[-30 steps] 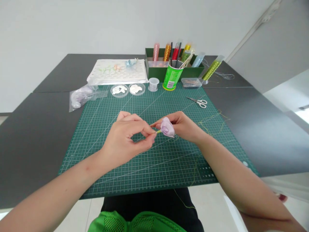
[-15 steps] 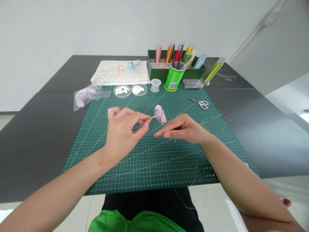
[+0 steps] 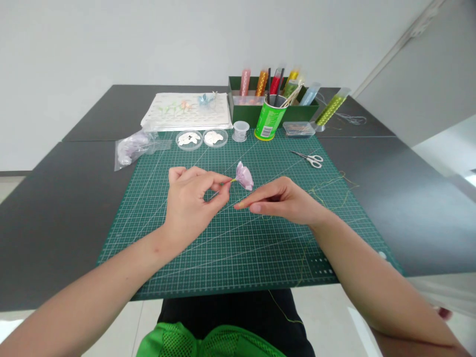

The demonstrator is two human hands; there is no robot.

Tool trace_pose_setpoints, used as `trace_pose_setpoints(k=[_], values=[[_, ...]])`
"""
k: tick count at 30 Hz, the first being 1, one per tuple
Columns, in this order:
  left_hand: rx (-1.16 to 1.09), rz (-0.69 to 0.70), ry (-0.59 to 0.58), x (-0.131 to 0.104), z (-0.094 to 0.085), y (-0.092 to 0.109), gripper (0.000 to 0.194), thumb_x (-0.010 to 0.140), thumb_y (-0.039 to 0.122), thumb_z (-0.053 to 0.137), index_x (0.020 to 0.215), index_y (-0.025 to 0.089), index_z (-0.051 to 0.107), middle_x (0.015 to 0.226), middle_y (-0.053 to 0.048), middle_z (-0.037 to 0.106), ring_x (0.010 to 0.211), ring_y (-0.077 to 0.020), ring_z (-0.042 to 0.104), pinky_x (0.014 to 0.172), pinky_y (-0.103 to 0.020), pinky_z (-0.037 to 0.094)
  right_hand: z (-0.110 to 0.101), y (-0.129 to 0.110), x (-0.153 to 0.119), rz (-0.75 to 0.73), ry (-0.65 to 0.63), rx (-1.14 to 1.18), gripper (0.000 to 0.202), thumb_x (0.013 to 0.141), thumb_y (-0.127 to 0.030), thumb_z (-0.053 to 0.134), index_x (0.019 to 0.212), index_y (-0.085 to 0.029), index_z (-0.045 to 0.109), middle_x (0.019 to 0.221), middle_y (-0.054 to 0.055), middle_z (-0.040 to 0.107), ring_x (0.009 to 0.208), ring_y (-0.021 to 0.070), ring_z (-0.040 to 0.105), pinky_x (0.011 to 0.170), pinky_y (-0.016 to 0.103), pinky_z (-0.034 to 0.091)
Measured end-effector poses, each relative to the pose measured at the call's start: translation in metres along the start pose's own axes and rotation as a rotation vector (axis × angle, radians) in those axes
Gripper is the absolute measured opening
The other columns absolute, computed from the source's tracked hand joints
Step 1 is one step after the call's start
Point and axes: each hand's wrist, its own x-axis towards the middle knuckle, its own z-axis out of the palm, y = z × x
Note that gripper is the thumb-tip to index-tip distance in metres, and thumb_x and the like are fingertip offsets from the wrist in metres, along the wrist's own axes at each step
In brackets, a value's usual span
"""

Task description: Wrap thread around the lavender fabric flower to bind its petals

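Observation:
My left hand [image 3: 191, 198] pinches a thin yellow-green stem between thumb and forefinger. At the stem's end sits a small lilac fabric-like flower [image 3: 244, 176], its cup tilted to the right. Just below and right of the flower, my right hand [image 3: 284, 198] is closed, forefinger stretched toward the left hand and thumb close under it. Whatever lies between these fingers is too small or hidden to make out. Fine yellow-green thread [image 3: 344, 186] lies in loose loops on the green cutting mat [image 3: 223, 258] beyond the right wrist, and another strand hangs over the mat's front edge onto my lap.
White-handled scissors [image 3: 308, 158] lie at the mat's right. Along the back are two dishes of white pieces [image 3: 189, 140], a clear spool [image 3: 240, 131], a green can [image 3: 269, 119] with sticks, a thread box [image 3: 238, 115], white sheets [image 3: 186, 119] and a plastic bag [image 3: 132, 148].
The flower has turned slightly in my left fingers and moved a little left. My right hand keeps nearly the same pose, its fingertips slightly further left.

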Motion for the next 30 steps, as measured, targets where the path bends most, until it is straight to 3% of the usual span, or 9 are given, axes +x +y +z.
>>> trace_pose_setpoints(k=[5, 9, 12, 15, 17, 21, 24, 27, 30], values=[[-0.002, -0.053, 0.105, 0.004, -0.002, -0.005, 0.011, 0.092, 0.026, 0.066, 0.087, 0.030, 0.075, 0.072, 0.007, 0.073, 0.076, -0.0188, 0.065, 0.088, -0.043, 0.039, -0.008, 0.008, 0.004, 0.206, 0.009, 0.322, 0.040, 0.100, -0.049, 0.059, 0.112, -0.015, 0.076, 0.054, -0.010, 0.029, 0.047, 0.0080, 0.017, 0.043, 0.024, 0.015], [-0.004, -0.057, 0.143, 0.004, -0.006, -0.003, 0.013, 0.093, 0.026, 0.064, 0.087, 0.030, 0.075, 0.073, 0.006, 0.074, 0.077, -0.0199, 0.066, 0.090, -0.044, 0.039, -0.014, 0.016, 0.009, 0.406, 0.069, 0.551, 0.035, 0.098, -0.054, 0.056, 0.110, -0.021, 0.062, 0.056, -0.011, 0.032, 0.044, 0.0081, 0.013, 0.040, 0.021, 0.014], [0.000, -0.035, 0.156, 0.002, -0.007, -0.001, 0.013, 0.092, 0.026, 0.064, 0.087, 0.031, 0.075, 0.072, 0.006, 0.074, 0.077, -0.0208, 0.067, 0.089, -0.045, 0.040, -0.013, 0.023, 0.013, 0.479, 0.233, 0.497, 0.034, 0.092, -0.056, 0.061, 0.101, -0.023, 0.054, 0.061, -0.008, 0.044, 0.047, 0.0094, 0.031, 0.044, 0.021, 0.028], [0.003, -0.007, 0.151, 0.001, -0.007, 0.001, 0.013, 0.093, 0.027, 0.063, 0.086, 0.031, 0.074, 0.071, 0.005, 0.074, 0.075, -0.0208, 0.068, 0.088, -0.045, 0.040, -0.008, 0.031, 0.015, 0.388, 0.592, 0.136, 0.025, 0.087, -0.042, 0.065, 0.094, -0.023, 0.052, 0.086, 0.002, 0.060, 0.077, 0.0162, 0.055, 0.071, 0.030, 0.050], [0.011, 0.001, 0.135, 0.000, -0.006, 0.002, 0.013, 0.093, 0.028, 0.063, 0.086, 0.031, 0.074, 0.070, 0.006, 0.074, 0.075, -0.0205, 0.068, 0.088, -0.046, 0.039, -0.003, 0.032, 0.016, 0.223, 0.751, -0.087, 0.020, 0.082, -0.029, 0.065, 0.097, -0.023, 0.053, 0.109, 0.006, 0.062, 0.105, 0.0217, 0.058, 0.098, 0.041, 0.048], [-0.014, 0.029, 0.115, -0.002, -0.003, 0.004, 0.013, 0.094, 0.026, 0.062, 0.086, 0.028, 0.072, 0.070, 0.005, 0.072, 0.073, -0.0188, 0.067, 0.087, -0.044, 0.039, 0.017, 0.024, 0.015, -0.083, 0.560, 0.045, 0.054, 0.072, -0.015, 0.064, 0.124, -0.028, 0.053, 0.147, 0.007, 0.051, 0.145, 0.0236, 0.040, 0.124, 0.044, 0.030], [-0.031, 0.068, 0.121, -0.003, 0.001, 0.005, 0.013, 0.093, 0.023, 0.062, 0.084, 0.025, 0.071, 0.069, 0.006, 0.071, 0.071, -0.0169, 0.066, 0.084, -0.041, 0.039, 0.037, 0.015, 0.016, -0.080, 0.314, 0.419, 0.059, 0.076, -0.019, 0.067, 0.132, -0.030, 0.055, 0.138, 0.005, 0.061, 0.132, 0.0229, 0.054, 0.116, 0.042, 0.041], [-0.030, 0.100, 0.153, -0.005, 0.006, 0.005, 0.010, 0.093, 0.023, 0.065, 0.085, 0.024, 0.071, 0.068, 0.007, 0.071, 0.069, -0.0155, 0.065, 0.081, -0.039, 0.037, 0.051, 0.009, 0.018, 0.013, 0.290, 0.692, 0.053, 0.080, -0.026, 0.073, 0.131, -0.031, 0.060, 0.101, 0.000, 0.068, 0.087, 0.0150, 0.064, 0.080, 0.029, 0.056], [-0.027, 0.129, 0.167, -0.007, 0.010, 0.004, 0.008, 0.092, 0.021, 0.066, 0.086, 0.023, 0.070, 0.066, 0.007, 0.070, 0.067, -0.0149, 0.065, 0.080, -0.039, 0.035, 0.057, 0.009, 0.018, 0.070, 0.342, 0.803, 0.047, 0.082, -0.026, 0.079, 0.126, -0.031, 0.064, 0.065, -0.009, 0.047, 0.049, 0.0059, 0.034, 0.044, 0.017, 0.031]])
